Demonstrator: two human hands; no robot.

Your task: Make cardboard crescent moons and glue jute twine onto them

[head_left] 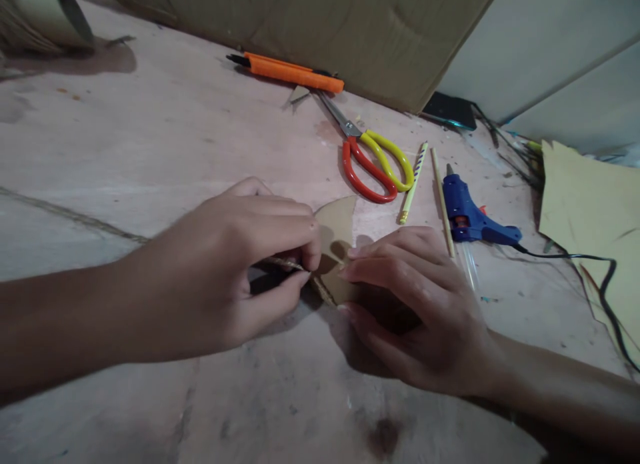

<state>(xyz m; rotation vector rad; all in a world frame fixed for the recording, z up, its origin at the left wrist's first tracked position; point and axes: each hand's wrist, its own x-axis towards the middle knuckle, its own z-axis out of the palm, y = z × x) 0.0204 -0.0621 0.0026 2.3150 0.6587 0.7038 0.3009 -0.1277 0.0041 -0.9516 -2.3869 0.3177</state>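
A small piece of brown cardboard [336, 225] with a curved edge lies between my hands. Twine [75, 215] runs in from the left, passes behind my left hand and meets the cardboard's lower left edge, where some strands lie along it. My left hand [240, 264] pinches the twine between thumb and index finger at that edge. My right hand [425, 304] grips the cardboard from the right, thumb at its lower edge and fingertips on its face. The palm side of my right hand is in shadow.
Scissors [354, 134] with red and yellow handles, a pencil [414, 184], a thin stick [443, 201] and a blue glue gun [463, 211] lie beyond my hands. Behind are an orange cutter [295, 72] and a large cardboard sheet [325, 31]. A twine roll [45, 17] sits upper left.
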